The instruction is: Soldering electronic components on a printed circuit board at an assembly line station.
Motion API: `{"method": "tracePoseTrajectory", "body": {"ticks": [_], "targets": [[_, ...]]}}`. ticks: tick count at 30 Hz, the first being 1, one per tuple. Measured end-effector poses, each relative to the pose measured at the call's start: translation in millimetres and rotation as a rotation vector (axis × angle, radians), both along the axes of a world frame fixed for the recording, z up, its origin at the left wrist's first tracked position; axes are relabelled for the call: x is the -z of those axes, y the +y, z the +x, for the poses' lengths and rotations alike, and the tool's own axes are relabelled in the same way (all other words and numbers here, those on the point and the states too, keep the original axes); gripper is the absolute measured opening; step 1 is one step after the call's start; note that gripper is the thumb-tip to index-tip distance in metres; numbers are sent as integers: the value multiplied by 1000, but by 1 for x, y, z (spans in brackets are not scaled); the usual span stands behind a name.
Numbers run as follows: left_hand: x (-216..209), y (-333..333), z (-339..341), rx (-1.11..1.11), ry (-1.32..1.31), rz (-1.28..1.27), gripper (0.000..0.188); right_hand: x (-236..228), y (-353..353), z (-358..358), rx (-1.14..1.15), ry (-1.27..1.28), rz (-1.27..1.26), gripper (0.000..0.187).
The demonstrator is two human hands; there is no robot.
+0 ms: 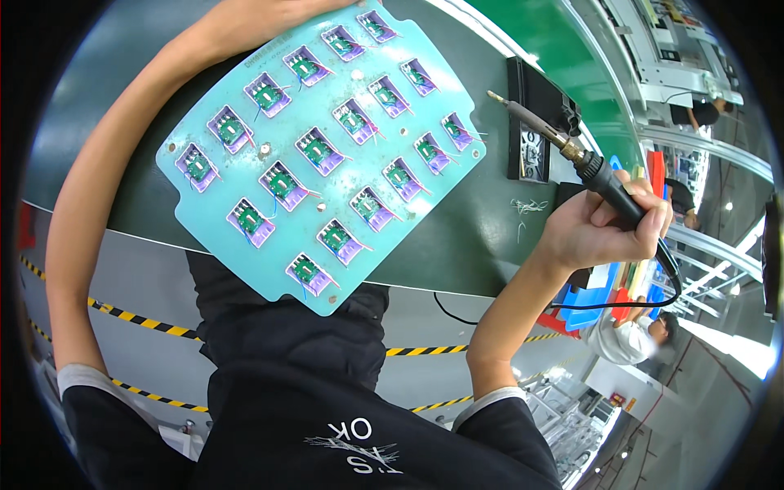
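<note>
My right hand (608,220) is closed around the dark handle of a soldering iron (600,175). Its metal tip points up and left, past the right edge of a pale green board and apart from it. This fixture board (327,208) lies tilted over the near table edge. Cut-outs in it hold several small green circuit boards (316,150) in whitish-purple housings, with thin red and blue wires. At the far edge of the fixture is my left hand (265,18), cut off by the top of the picture. Its fingers are mostly out of sight.
A black box-like stand (535,122) is beside the fixture on the dark green table (457,253). Thin wire scraps (529,206) lie near it. The iron's black cable (629,305) loops below my right hand. Blue bins (600,298) and a person in white (625,341) are at right.
</note>
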State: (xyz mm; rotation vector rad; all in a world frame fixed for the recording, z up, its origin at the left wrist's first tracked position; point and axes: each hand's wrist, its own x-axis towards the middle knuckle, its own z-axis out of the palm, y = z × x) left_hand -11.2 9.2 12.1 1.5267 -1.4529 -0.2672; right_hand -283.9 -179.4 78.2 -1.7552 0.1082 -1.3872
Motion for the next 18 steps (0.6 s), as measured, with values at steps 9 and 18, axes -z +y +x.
{"method": "tracePoseTrajectory", "body": {"ticks": [9,18], "targets": [[-2,10,6,-30,-66,-8,20,-1,13,8,-193,-74,100,29],[-8,3,1,-49,30,96,17,-1,6,8,-153,-49,118,36]]}}
